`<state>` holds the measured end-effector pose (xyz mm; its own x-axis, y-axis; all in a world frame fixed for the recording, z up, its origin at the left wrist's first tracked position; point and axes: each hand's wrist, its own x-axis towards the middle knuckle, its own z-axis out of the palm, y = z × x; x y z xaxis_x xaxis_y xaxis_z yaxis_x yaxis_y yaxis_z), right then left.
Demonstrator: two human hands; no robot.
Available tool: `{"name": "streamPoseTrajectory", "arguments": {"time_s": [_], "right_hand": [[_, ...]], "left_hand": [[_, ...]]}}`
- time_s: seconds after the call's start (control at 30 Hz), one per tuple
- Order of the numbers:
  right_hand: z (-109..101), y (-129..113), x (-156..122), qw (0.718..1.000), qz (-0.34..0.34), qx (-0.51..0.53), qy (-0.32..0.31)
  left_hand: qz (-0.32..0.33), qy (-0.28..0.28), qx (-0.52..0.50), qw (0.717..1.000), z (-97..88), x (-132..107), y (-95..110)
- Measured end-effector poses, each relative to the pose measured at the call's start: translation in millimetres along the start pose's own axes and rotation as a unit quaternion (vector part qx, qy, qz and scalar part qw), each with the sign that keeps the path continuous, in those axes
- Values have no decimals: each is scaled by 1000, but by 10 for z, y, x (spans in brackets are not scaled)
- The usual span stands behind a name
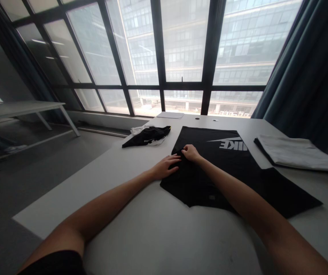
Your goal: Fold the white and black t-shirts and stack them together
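There are two hands (165, 167) (191, 153), one black shirt (235, 164) and two cloth piles (152, 135) (298, 152).

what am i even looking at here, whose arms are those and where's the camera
There is no machine here: those are a person's two bare arms, seen by a camera worn on that person's own head, looking forward and down. A black shirt with white lettering lies spread on a white table. The left hand rests at its edge, fingers extended; the right hand appears to pinch its fabric. Beyond the left hand sits a crumpled black-and-white bundle; off to the right lies folded pale cloth.
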<state>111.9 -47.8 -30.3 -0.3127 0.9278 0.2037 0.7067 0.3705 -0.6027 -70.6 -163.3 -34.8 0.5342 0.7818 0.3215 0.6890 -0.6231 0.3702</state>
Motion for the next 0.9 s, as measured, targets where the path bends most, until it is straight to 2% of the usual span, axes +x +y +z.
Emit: {"name": "streamPoseTrajectory", "arguments": {"time_s": [0.17,0.27,0.4,0.53,0.73,0.8,0.9], "right_hand": [[11,12,-1,999,13,24,16],[-4,32,-63,999,18,40,23],[-78,85,-125,999,20,46,-7],[-153,129,-205,999,-7,25,-47],[-182,90,-373,999,-24,9,-39],[-180,78,-412,999,-23,-2,-36],[-176,79,-462,999,-33,-18,-32]], "left_hand": [[-3,-46,5,999,-11,-32,118],[-6,-92,14,996,-23,-52,142],[-6,-136,20,990,-65,-68,149],[6,-134,15,991,-125,-76,226],[31,-75,6,997,-382,-194,491],[40,-88,17,995,-476,-275,565],[38,-137,29,989,-546,-387,613]]}}
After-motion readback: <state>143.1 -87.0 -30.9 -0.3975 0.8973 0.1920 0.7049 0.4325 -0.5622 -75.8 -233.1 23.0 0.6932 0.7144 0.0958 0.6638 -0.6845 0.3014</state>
